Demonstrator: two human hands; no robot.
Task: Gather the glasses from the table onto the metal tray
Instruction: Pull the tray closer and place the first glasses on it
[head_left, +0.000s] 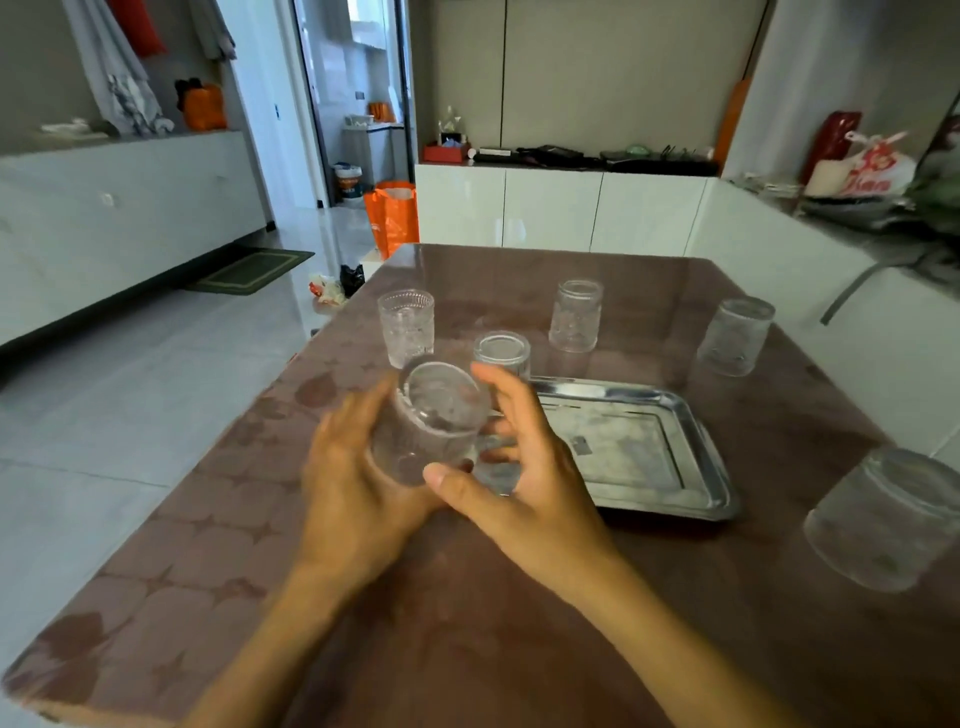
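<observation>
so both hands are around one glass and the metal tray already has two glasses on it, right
Not quite. The head view shows both hands, left hand and right hand, around one glass, but the metal tray holds no glasses yet.

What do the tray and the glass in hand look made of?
Tray: polished metal, likely stainless steel, going by its mirror-bright rim with a duller, scuffed floor. Held glass: clear pressed glass, see-through with an embossed pattern; it could be plastic.
</observation>
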